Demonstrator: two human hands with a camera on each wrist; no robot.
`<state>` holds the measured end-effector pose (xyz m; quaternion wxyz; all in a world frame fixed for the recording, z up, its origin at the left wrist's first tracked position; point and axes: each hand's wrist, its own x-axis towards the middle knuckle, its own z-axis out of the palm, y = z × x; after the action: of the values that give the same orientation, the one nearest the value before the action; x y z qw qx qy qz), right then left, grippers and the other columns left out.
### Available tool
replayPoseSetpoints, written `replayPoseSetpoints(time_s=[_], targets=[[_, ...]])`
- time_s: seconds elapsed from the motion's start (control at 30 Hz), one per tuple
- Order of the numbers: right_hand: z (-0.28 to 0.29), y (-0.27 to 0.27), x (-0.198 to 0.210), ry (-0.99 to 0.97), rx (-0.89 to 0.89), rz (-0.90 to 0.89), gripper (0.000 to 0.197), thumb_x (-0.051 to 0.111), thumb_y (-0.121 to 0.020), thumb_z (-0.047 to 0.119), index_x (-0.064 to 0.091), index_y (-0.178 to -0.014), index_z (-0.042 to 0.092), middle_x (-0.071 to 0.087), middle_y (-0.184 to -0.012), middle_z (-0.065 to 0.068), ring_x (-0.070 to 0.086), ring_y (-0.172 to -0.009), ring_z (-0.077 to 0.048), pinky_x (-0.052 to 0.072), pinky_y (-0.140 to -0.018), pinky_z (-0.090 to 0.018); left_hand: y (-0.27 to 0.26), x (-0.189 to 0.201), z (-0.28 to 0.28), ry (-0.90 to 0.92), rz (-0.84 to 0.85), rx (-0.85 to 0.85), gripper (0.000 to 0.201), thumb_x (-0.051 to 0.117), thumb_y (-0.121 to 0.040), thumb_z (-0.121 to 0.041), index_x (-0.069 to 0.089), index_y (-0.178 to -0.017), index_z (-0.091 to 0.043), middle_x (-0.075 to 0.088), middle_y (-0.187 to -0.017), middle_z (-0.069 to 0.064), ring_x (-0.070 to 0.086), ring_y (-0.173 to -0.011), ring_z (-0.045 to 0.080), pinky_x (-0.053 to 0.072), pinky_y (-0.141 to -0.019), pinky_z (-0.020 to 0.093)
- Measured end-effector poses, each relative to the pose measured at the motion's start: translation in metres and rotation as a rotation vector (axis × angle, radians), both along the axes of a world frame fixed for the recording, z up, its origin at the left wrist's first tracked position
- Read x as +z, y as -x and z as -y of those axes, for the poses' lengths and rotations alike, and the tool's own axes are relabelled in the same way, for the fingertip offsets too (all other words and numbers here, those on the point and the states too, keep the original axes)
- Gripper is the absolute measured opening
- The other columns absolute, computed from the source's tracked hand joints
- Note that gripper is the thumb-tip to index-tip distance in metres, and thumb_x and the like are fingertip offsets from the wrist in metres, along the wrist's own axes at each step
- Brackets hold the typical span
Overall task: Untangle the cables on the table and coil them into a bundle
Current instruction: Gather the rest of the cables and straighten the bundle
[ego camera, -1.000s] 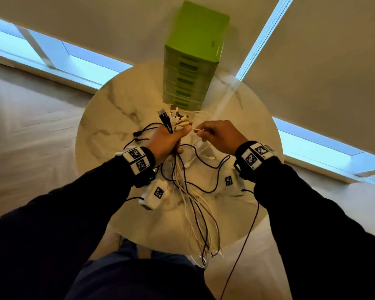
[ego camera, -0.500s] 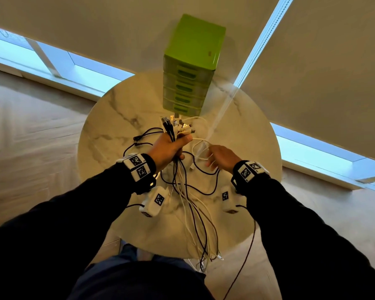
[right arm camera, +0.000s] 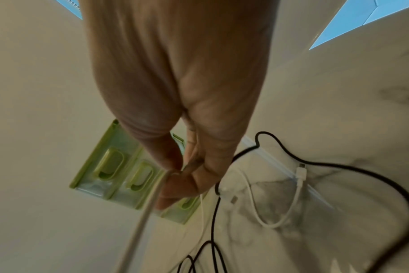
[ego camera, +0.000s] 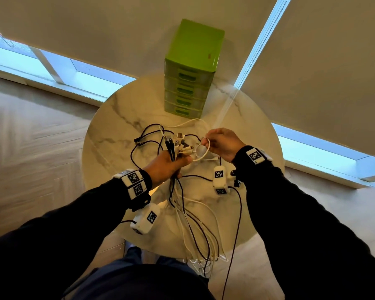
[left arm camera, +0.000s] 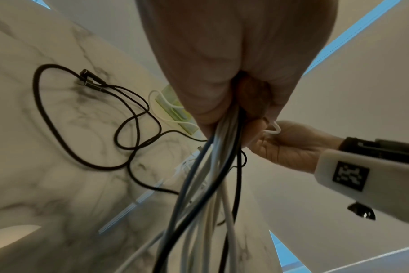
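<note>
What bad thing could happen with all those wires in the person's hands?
1. The long ends of the bundle hang past the table edge, so they could snag or pull out of the left hand.
2. The right hand only pinches the white cable, so that thin loop might slip free.
3. A loose black cable on the table still runs to the bundle, so lifting could drag it and knot it again.

No words or numbers can be read anywhere (the small red mark (ego camera: 209, 54) on top of the green plastic drawer tower (ego camera: 195, 50) at twelve o'clock is too small, and the white wrist modules (ego camera: 219, 175) carry only black-and-white square codes).
</note>
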<state>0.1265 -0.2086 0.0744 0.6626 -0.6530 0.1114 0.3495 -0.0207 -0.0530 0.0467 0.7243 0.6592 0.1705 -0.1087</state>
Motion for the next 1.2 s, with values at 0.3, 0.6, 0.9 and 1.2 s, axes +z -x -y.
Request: replayPoseSetpoints(time_s=[0.3, 0.6, 0.9, 1.2], targets=[[0.015, 0.0, 0.001, 0.275, 0.071, 0.075, 0.028, 0.048, -0.1, 0.012, 0.043, -0.072, 0.016, 0.029, -0.057, -0.003, 0.023, -0.037, -0.011, 0.018, -0.043, -0.017, -0.006, 0.008, 0.008, 0.12, -0.01, 0.058, 0.024, 0.066, -0.096, -0.028, 0.069, -0.115, -0.013, 0.045, -0.069, 0.003, 0.038, -0.054, 0.01, 0.046, -0.056, 0.029], [0.042, 0.039, 0.024, 0.217, -0.035, 0.554, 0.015, 0.046, -0.104, 0.017, 0.058, -0.11, 0.011, 0.064, -0.079, -0.003, 0.058, -0.062, -0.012, 0.042, -0.053, -0.021, -0.034, 0.009, 0.02, 0.466, -0.143, 0.29, 0.031, 0.049, -0.105, -0.029, 0.044, -0.075, -0.023, 0.021, -0.054, -0.009, 0.021, -0.044, 0.007, 0.029, -0.048, 0.023], [0.031, 0.095, 0.018, 0.235, -0.003, 0.629, 0.007, 0.058, -0.099, 0.018, 0.056, -0.102, 0.012, 0.068, -0.075, -0.001, 0.061, -0.061, -0.008, 0.049, -0.058, -0.022, -0.044, 0.038, 0.061, 0.416, 0.038, 0.02, 0.035, 0.061, -0.093, -0.044, 0.065, -0.068, -0.02, 0.042, -0.058, 0.001, 0.045, -0.051, 0.016, 0.04, -0.049, 0.028], [0.051, 0.118, 0.01, 0.347, 0.181, 0.618, 0.03, 0.048, -0.103, 0.039, 0.057, -0.094, 0.012, 0.059, -0.061, 0.003, 0.057, -0.054, -0.012, 0.053, -0.06, -0.035, -0.056, 0.03, 0.068, 0.133, 0.018, 0.075, 0.033, 0.049, -0.101, -0.049, 0.055, -0.108, -0.017, 0.049, -0.077, -0.001, 0.049, -0.063, 0.014, 0.044, -0.063, 0.031]])
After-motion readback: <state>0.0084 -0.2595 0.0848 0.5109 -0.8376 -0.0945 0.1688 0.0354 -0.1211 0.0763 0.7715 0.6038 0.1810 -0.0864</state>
